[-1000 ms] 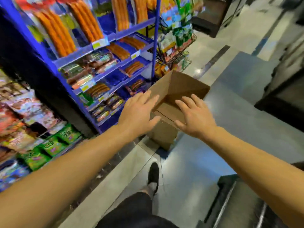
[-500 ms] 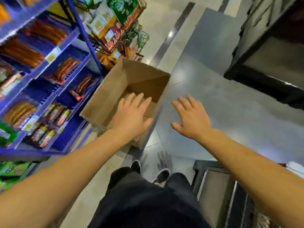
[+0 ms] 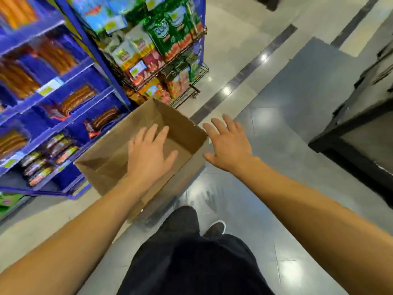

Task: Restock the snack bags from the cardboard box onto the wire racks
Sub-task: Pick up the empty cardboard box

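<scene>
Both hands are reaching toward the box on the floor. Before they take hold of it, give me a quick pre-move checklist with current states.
1. Left hand free: ok, fingers straight, holding nothing, over the open box.
2. Right hand free: ok, fingers spread, holding nothing, beside the box's right wall.
3. Grip on box: not ok, neither hand visibly grasps a wall.
4. Snack bags left in box: not ok for what shows, only bare cardboard; the left hand hides part of the bottom.
5. Wire rack reachable: ok, it stands just beyond the box, already holding bags.
6. Footing: ok, floor around the shoe looks bare, though glossy.
</scene>
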